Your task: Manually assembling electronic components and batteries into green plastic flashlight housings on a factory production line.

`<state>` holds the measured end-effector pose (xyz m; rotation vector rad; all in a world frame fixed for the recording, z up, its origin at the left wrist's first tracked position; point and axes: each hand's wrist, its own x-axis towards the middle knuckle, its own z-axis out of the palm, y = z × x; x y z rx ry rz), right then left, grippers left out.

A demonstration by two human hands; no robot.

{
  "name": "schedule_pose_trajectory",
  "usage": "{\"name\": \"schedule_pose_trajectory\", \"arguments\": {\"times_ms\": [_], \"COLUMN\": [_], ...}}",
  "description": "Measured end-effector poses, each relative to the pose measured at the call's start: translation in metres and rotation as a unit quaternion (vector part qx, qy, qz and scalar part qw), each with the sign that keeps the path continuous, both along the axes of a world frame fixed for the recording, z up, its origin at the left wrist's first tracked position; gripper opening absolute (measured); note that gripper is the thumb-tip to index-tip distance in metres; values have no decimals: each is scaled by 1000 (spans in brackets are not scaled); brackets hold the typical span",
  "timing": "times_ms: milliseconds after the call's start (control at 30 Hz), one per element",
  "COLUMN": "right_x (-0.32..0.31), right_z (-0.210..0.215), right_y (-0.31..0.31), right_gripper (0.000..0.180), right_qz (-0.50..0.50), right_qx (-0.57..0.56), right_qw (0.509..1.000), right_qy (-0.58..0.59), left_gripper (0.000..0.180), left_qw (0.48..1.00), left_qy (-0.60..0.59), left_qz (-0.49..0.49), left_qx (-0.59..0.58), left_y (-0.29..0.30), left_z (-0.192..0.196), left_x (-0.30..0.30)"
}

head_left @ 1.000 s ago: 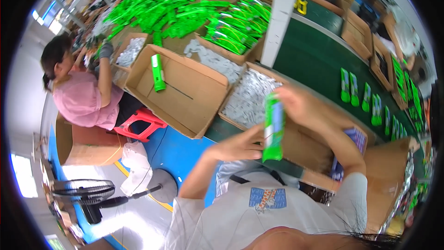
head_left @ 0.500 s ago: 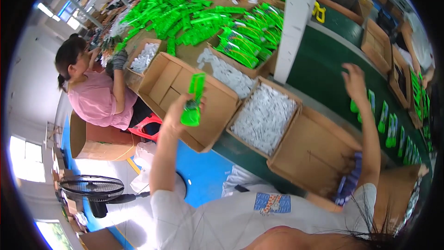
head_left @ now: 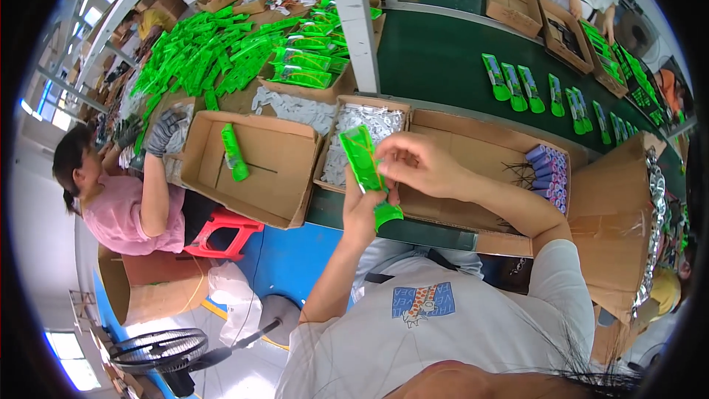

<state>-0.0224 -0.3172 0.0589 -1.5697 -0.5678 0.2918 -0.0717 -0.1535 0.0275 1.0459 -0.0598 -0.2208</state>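
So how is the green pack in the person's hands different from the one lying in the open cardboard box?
The held green pack is up in the air, gripped by the left hand and touched by the right hand; the boxed green pack lies flat and untouched on the floor of the cardboard box. The held one looks bigger, being nearer the camera. Both are long, narrow and bright green.

We see three open cartons side by side along the bench edge: the left carton [head_left: 284, 170] holds one packet [head_left: 234, 152], the middle carton [head_left: 369, 122] sits behind our hands, the right carton [head_left: 480, 155] beside it. Behind them runs a conveyor belt [head_left: 443, 59] carrying a row of packets [head_left: 532, 89].
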Motion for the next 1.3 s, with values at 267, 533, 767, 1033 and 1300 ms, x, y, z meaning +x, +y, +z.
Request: {"name": "schedule_pose_trajectory", "arguments": {"times_ms": [267,533,767,1033,1300], "right_x": [-30,-45,-46,-54,-43], "right_z": [-16,-65,-34,2,-24], "right_y": [-7,-223,-208,-71,-33], "right_gripper": [12,11,23,20,42], "right_qz": [-160,-106,-136,-64,-194], "right_qx": [-188,-817,-659,13,-98], "right_qw": [866,492,737,980,976], "right_qy": [-435,-281,-59,188,-29], "left_gripper": [40,36,46,56,56], "left_qw": [997,997,988,980,990], "left_qy": [51,-26,-55,-105,-76], "left_qz": [34,-75,-134,-106,-78], "left_qx": [52,22,49,129,94], "left_y": [-21,-15,-32,-56,-57], "left_z": [-11,-14,-16,-21,-27], "left_x": [2,-12,-36,-39,-43]}}
